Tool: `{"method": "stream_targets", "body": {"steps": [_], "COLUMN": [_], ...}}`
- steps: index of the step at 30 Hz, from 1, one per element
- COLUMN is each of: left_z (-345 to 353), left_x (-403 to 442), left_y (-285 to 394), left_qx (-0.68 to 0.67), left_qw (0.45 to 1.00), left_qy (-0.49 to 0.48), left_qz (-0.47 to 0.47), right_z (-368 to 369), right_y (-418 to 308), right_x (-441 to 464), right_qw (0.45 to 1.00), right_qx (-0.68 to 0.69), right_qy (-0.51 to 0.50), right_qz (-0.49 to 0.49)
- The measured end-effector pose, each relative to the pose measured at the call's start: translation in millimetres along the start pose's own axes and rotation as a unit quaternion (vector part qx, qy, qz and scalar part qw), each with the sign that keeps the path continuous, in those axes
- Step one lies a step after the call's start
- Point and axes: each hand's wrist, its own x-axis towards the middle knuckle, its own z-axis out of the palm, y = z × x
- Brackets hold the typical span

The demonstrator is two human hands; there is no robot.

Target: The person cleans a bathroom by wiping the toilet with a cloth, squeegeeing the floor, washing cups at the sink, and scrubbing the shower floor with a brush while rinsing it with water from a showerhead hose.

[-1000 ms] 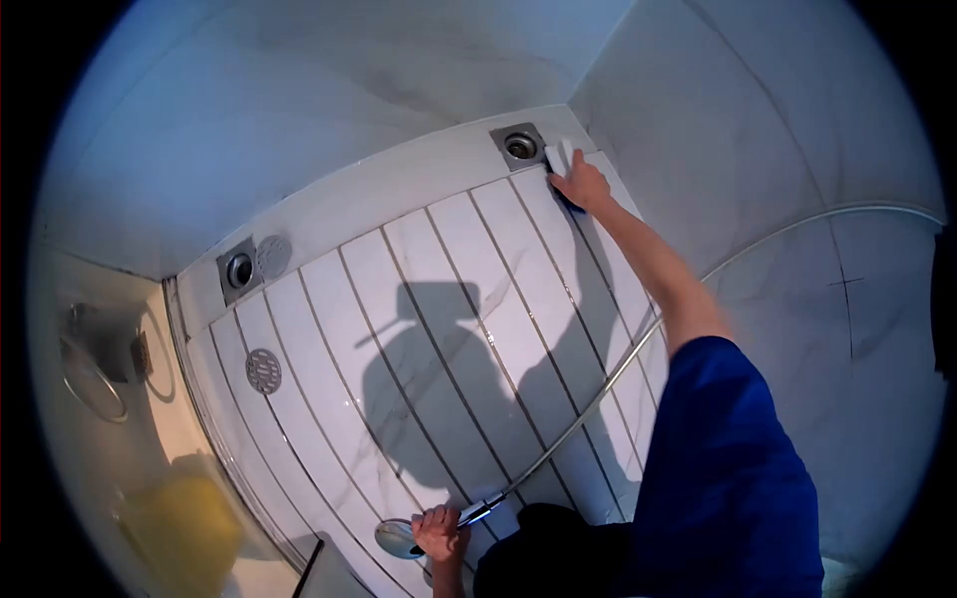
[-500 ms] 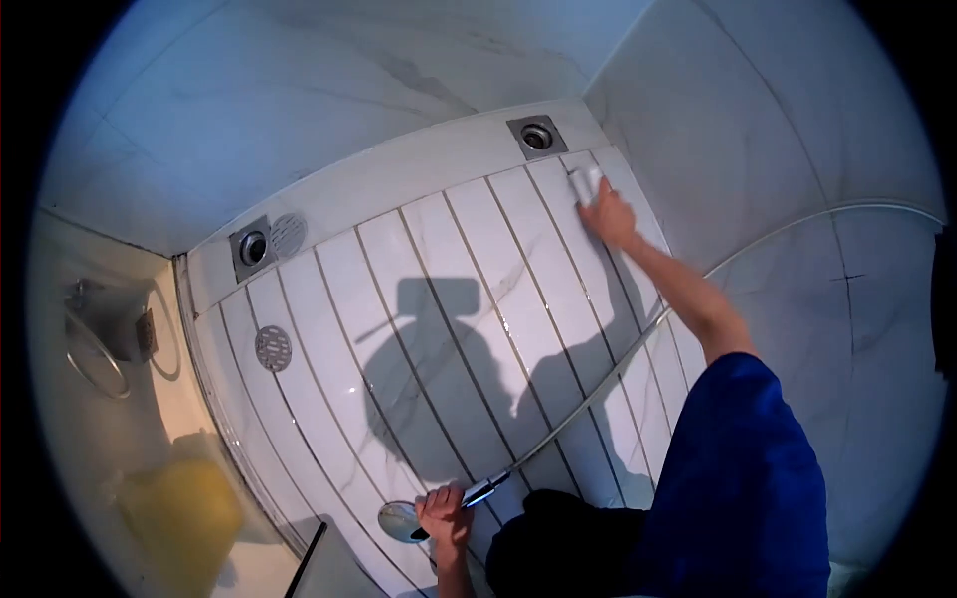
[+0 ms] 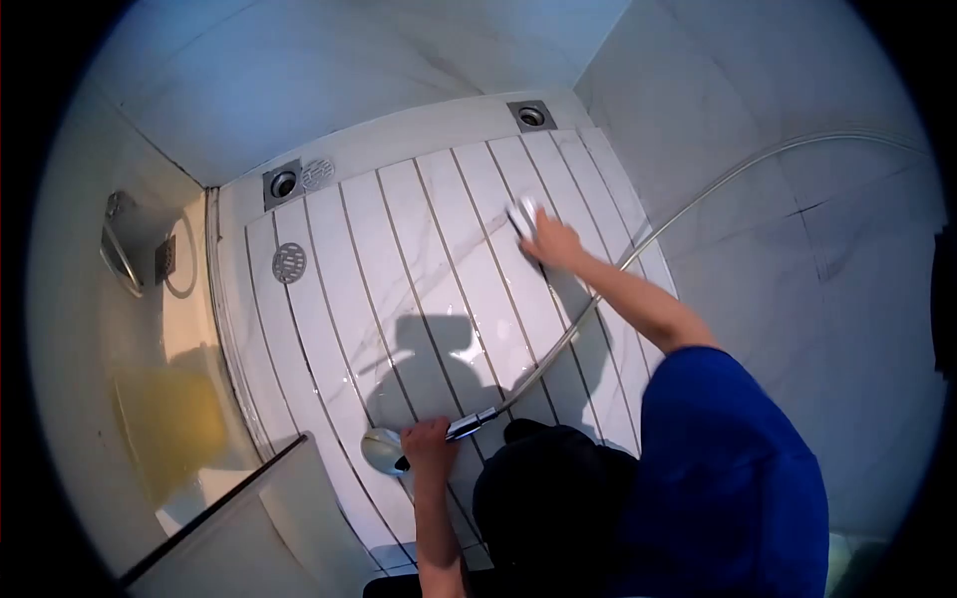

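Note:
My left hand [image 3: 429, 446] is closed around the handle of a chrome shower head [image 3: 381, 451], low over the near part of the floor. A pale flexible hose [image 3: 560, 347] runs from that handle, passing beneath my right forearm. My right hand [image 3: 554, 244] grips a small white scrub brush [image 3: 522, 213] with a dark edge, blurred in outline. The brush is against the white grooved floor [image 3: 334, 394], right of the middle. Its underside is hidden.
Two square floor drains [image 3: 532, 117] lie along the back wall, with a loose round grate by the left one. Another round grate [image 3: 289, 263] rests on the floor. A glass panel [image 3: 249, 518] edges the lower left; a yellow object [image 3: 169, 429] stands beyond the left sill.
My right hand has drawn the brush left and nearer to me, away from the right back drain. The view has shifted, and more of the glass panel shows. My left hand still holds the shower head.

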Motion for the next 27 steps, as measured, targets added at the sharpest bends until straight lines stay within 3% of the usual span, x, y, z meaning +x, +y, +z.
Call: {"method": "stream_targets", "body": {"steps": [4, 7, 9, 12, 14, 18, 21, 23, 24, 25, 27], "left_z": [8.7, 20.5, 16.6, 7.7, -0.1, -14.8, -26.8, -34.5, -34.3, -33.6, -44.4], "left_x": [-36.9, -41.2, -49.9, -27.3, -22.7, -10.3, -2.8, -10.1, -16.4, -21.8, -28.3], "left_y": [-4.3, 1.2, 11.4, 27.2, 23.8, 12.5, 13.0, 13.7, 9.9, 3.7, 2.1], "left_qx": [-0.006, -0.041, -0.043, -0.029, -0.041, -0.045, -0.037, -0.023, -0.022, -0.019, -0.020], "left_qw": [1.000, 0.998, 0.997, 0.997, 0.998, 0.999, 0.998, 0.998, 0.997, 0.996, 0.990], "left_qy": [-0.006, -0.005, -0.027, -0.044, -0.031, -0.015, -0.013, -0.028, -0.013, 0.003, 0.045], "left_qz": [-0.021, 0.042, 0.059, 0.050, 0.031, -0.022, -0.039, -0.046, -0.066, -0.088, -0.133], "right_z": [-24.6, -11.5, 7.9, -5.2, -1.9, 4.0, -19.6, -7.4, -1.9, 2.2, -11.0], "right_y": [12.5, 13.7, 13.7, -13.2, -17.2, 15.5, 5.8, 8.7, -1.2, -10.3, -55.1], "right_x": [-163.2, -147.0, -64.7, 43.8, 20.4, -106.9, -141.1, -139.5, -139.0, -134.7, -139.7], "right_qw": [0.962, 0.976, 0.997, 0.998, 0.998, 0.989, 0.977, 0.998, 0.991, 0.973, 0.918], "right_qx": [-0.046, -0.061, -0.040, -0.062, -0.038, -0.118, -0.131, -0.059, 0.016, 0.092, 0.272], "right_qy": [-0.270, -0.207, -0.059, 0.025, 0.054, -0.074, -0.165, -0.006, 0.120, 0.184, 0.262], "right_qz": [-0.009, -0.020, 0.004, 0.011, 0.009, -0.042, -0.005, 0.024, 0.049, 0.108, 0.122]}}
